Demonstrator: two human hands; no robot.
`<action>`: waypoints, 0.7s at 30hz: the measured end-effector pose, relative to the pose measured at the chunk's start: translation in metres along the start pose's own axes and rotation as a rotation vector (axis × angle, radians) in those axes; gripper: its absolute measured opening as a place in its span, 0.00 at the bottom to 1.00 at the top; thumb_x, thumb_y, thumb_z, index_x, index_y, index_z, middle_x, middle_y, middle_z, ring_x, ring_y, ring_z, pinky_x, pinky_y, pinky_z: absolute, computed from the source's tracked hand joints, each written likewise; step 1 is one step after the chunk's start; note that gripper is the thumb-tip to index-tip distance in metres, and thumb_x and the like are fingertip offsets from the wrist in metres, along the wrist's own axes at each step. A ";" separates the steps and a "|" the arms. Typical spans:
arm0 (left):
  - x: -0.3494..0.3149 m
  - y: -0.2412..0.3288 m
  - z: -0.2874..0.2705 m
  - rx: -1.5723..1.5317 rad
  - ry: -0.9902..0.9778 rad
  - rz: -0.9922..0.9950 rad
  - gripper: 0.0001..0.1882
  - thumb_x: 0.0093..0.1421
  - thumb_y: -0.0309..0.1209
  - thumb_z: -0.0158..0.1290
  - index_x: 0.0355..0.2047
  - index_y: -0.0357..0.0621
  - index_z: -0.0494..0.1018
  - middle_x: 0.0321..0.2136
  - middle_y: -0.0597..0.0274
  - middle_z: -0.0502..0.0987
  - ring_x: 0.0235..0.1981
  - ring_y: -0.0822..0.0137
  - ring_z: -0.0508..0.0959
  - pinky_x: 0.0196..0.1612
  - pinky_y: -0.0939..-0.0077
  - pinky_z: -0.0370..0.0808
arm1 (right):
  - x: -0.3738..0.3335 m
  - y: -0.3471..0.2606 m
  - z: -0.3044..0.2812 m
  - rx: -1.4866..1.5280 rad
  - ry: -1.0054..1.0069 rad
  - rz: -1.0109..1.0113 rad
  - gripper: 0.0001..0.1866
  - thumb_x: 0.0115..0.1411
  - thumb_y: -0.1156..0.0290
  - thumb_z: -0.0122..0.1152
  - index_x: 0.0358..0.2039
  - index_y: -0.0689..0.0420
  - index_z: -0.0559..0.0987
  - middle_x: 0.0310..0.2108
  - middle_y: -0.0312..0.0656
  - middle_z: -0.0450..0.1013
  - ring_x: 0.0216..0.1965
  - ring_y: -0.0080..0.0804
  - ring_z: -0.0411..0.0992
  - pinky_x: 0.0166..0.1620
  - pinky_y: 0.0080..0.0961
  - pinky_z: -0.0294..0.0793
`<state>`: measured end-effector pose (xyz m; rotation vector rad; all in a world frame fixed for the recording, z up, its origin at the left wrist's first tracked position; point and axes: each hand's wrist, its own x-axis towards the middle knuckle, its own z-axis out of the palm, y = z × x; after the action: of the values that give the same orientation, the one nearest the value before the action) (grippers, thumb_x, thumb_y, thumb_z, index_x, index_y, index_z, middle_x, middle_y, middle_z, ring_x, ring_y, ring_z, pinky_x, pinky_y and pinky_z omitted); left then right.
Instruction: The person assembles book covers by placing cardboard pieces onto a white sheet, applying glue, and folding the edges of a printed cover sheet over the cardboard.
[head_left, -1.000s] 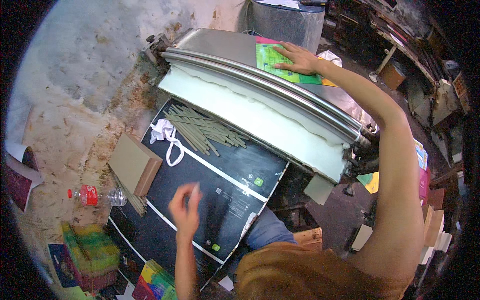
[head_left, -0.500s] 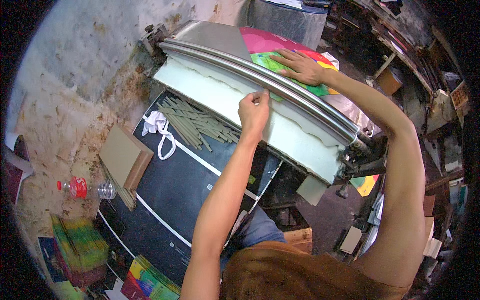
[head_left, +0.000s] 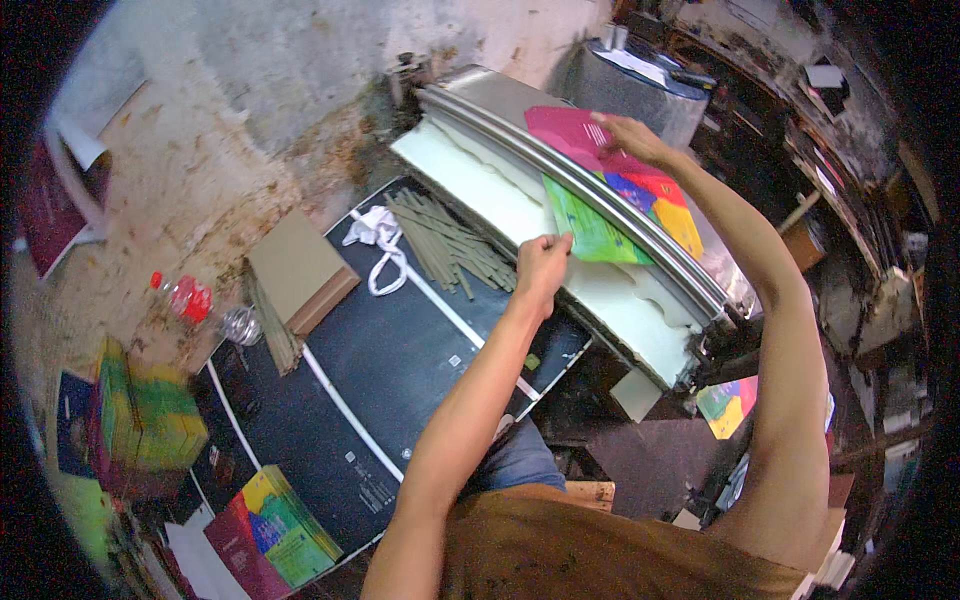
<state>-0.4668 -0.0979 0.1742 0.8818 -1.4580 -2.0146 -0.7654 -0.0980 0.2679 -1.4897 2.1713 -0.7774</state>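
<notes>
stained wall | polished cylindrical rollers | hands at thin colourful sheet

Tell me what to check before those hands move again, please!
1. Left hand pinching the green edge of the colourful sheet: ok.
2. Colourful sheet showing on both sides of the metal rollers: ok.
3. Right hand clear of the metal rollers: ok.
4. Right hand touching the colourful sheet: cannot tell.
5. White cloth away from the metal rollers: ok.
6. Grey strips neatly stacked: not ok, they lie crisscrossed.
</notes>
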 end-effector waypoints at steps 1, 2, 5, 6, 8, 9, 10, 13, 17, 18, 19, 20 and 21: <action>-0.015 0.003 -0.010 0.023 0.007 -0.009 0.14 0.67 0.36 0.57 0.27 0.39 0.77 0.19 0.72 0.69 0.21 0.77 0.64 0.26 0.75 0.61 | 0.009 -0.018 -0.005 -0.295 0.015 -0.024 0.39 0.69 0.42 0.52 0.72 0.51 0.60 0.74 0.51 0.53 0.61 0.51 0.72 0.70 0.40 0.58; -0.027 0.002 -0.028 0.024 0.021 0.033 0.15 0.67 0.36 0.57 0.28 0.39 0.78 0.20 0.72 0.70 0.21 0.77 0.65 0.26 0.76 0.62 | 0.020 -0.050 0.006 -0.419 0.012 -0.155 0.36 0.64 0.49 0.59 0.69 0.48 0.64 0.73 0.49 0.54 0.63 0.49 0.69 0.68 0.44 0.60; -0.063 -0.006 -0.083 0.038 0.050 0.083 0.15 0.67 0.37 0.57 0.30 0.38 0.80 0.21 0.71 0.73 0.23 0.77 0.67 0.27 0.76 0.63 | 0.045 -0.145 0.062 -0.921 -0.024 -0.547 0.35 0.55 0.65 0.69 0.65 0.42 0.70 0.73 0.44 0.56 0.70 0.45 0.59 0.67 0.55 0.60; -0.080 0.000 -0.096 0.047 0.040 0.062 0.15 0.67 0.38 0.57 0.32 0.37 0.80 0.22 0.70 0.73 0.23 0.77 0.68 0.28 0.77 0.64 | 0.051 -0.159 0.083 -1.034 -0.061 -0.609 0.35 0.54 0.65 0.70 0.64 0.39 0.71 0.72 0.42 0.57 0.70 0.45 0.57 0.67 0.56 0.59; -0.115 0.014 -0.124 0.066 0.039 0.021 0.15 0.67 0.38 0.57 0.34 0.37 0.81 0.24 0.70 0.75 0.24 0.77 0.69 0.30 0.77 0.66 | 0.063 -0.192 0.133 -1.256 -0.118 -0.754 0.36 0.53 0.63 0.71 0.63 0.34 0.72 0.71 0.38 0.59 0.71 0.44 0.55 0.68 0.58 0.59; -0.131 0.023 -0.134 0.103 0.042 0.039 0.15 0.66 0.39 0.58 0.34 0.38 0.81 0.24 0.70 0.75 0.25 0.77 0.69 0.30 0.78 0.66 | 0.074 -0.199 0.147 -1.378 -0.163 -0.786 0.28 0.59 0.63 0.65 0.61 0.32 0.74 0.72 0.34 0.57 0.72 0.46 0.55 0.69 0.61 0.54; -0.147 0.032 -0.143 0.141 0.046 0.056 0.15 0.66 0.39 0.58 0.34 0.38 0.81 0.24 0.70 0.75 0.25 0.77 0.69 0.30 0.78 0.66 | 0.083 -0.204 0.156 -1.391 -0.184 -0.800 0.25 0.61 0.62 0.62 0.60 0.32 0.75 0.71 0.33 0.58 0.72 0.46 0.54 0.69 0.63 0.54; -0.191 0.038 -0.193 0.221 0.056 0.066 0.15 0.65 0.41 0.59 0.34 0.40 0.82 0.24 0.71 0.75 0.25 0.77 0.70 0.31 0.79 0.67 | 0.097 -0.226 0.191 -1.471 -0.204 -0.811 0.19 0.63 0.56 0.56 0.55 0.32 0.79 0.69 0.33 0.63 0.74 0.45 0.52 0.68 0.67 0.54; -0.251 0.061 -0.302 0.464 0.111 0.041 0.14 0.65 0.39 0.58 0.33 0.40 0.82 0.25 0.68 0.79 0.27 0.75 0.73 0.32 0.76 0.69 | 0.082 -0.279 0.223 -1.251 -0.166 -0.676 0.17 0.55 0.62 0.66 0.47 0.41 0.84 0.68 0.36 0.64 0.74 0.49 0.50 0.67 0.66 0.53; -0.266 0.071 -0.329 0.688 0.266 0.148 0.12 0.64 0.37 0.59 0.33 0.39 0.81 0.26 0.65 0.79 0.28 0.70 0.75 0.34 0.72 0.70 | 0.069 -0.292 0.225 -1.090 -0.070 -0.712 0.15 0.53 0.65 0.67 0.43 0.44 0.84 0.68 0.36 0.64 0.73 0.49 0.51 0.66 0.67 0.53; -0.291 0.078 -0.349 0.921 0.429 0.230 0.10 0.63 0.35 0.59 0.34 0.39 0.79 0.27 0.61 0.79 0.30 0.65 0.76 0.36 0.68 0.71 | 0.046 -0.305 0.231 -0.909 0.006 -0.749 0.13 0.51 0.68 0.68 0.40 0.47 0.84 0.68 0.36 0.65 0.72 0.49 0.52 0.65 0.68 0.54; -0.312 0.083 -0.359 1.152 0.565 0.388 0.09 0.62 0.33 0.59 0.34 0.39 0.78 0.29 0.58 0.77 0.32 0.59 0.77 0.38 0.64 0.72 | 0.020 -0.310 0.226 -0.768 0.138 -0.823 0.13 0.50 0.71 0.68 0.38 0.48 0.83 0.68 0.36 0.65 0.72 0.49 0.55 0.65 0.66 0.56; -0.330 0.092 -0.364 1.389 0.699 0.549 0.08 0.61 0.31 0.59 0.35 0.39 0.77 0.31 0.54 0.76 0.35 0.54 0.77 0.41 0.60 0.72 | -0.006 -0.309 0.225 -0.617 0.273 -0.890 0.12 0.48 0.74 0.68 0.36 0.49 0.83 0.67 0.36 0.66 0.71 0.49 0.57 0.64 0.63 0.57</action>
<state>0.0262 -0.1191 0.2532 1.2451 -2.1654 -0.0253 -0.4070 -0.2288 0.2933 -2.9101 1.9622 -0.5828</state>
